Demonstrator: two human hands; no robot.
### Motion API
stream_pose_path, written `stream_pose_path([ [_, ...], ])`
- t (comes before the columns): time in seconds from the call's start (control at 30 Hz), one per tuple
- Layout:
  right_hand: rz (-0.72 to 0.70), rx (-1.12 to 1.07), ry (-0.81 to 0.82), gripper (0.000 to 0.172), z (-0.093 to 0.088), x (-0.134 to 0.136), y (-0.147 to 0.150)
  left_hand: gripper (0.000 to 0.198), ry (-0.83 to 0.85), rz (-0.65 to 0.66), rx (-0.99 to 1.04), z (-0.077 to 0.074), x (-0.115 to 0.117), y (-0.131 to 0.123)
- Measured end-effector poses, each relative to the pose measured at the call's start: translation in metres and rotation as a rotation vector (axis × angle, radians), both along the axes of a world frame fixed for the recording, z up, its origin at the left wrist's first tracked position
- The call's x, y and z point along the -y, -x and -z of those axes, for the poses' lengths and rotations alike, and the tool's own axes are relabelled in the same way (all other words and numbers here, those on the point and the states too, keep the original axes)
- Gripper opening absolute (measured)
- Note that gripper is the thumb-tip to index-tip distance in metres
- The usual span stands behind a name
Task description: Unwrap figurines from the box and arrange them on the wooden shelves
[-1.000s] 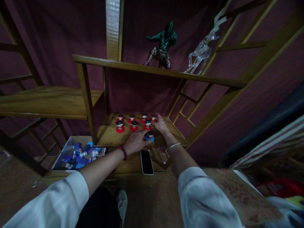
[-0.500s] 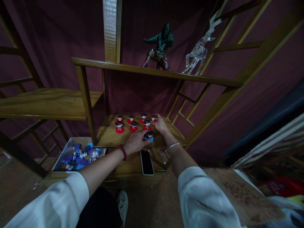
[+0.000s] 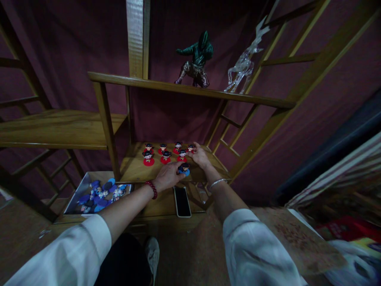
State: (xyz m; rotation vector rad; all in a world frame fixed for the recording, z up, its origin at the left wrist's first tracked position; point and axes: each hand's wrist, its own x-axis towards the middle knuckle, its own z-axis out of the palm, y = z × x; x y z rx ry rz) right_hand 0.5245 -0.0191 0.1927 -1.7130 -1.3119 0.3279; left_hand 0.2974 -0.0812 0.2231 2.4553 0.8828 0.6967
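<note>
My left hand [image 3: 169, 174] is closed on a small doll figurine with a blue base [image 3: 184, 170], held upright at the front of the lower shelf [image 3: 137, 171]. Behind it, the fingers of my right hand [image 3: 200, 155] close around a red-based figurine [image 3: 190, 148] at the right end of the back row. Several more red-based, black-haired figurines stand in two rows to its left, among them a front-left figurine [image 3: 148, 158] and a front-right figurine [image 3: 182, 155] just behind the blue one.
A white box [image 3: 77, 198] of jumbled blue-based figurines sits at lower left. A phone [image 3: 182, 201] lies in front of the shelf. Above, the upper shelf [image 3: 166, 85] bears a green-hooded crouching statue [image 3: 198, 59] and a clear deer ornament [image 3: 242, 67]. Slanting wooden lattice [image 3: 229, 127] borders the right side.
The whole view has shifted slightly, so everything appears a little further left. Both hands keep their places at the same two figurines.
</note>
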Motion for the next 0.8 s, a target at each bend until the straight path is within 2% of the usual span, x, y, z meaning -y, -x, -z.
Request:
stream_pose_path([
  [0.2, 0.04, -0.042, 0.031, 0.08, -0.0041, 0.0057, 0.0031, 0.045, -0.008, -0.008, -0.012, -0.0005, 0.0003, -0.0002],
  [0.47, 0.017, -0.019, 0.005, 0.072, -0.0043, 0.01, 0.0021, 0.045, -0.008, -0.003, -0.021, -0.0027, 0.0019, 0.0005],
  [0.8, 0.016, -0.074, -0.009, 0.075, -0.0011, 0.0035, 0.0014, 0.046, 0.006, -0.007, -0.013, -0.0027, 0.0023, 0.0005],
])
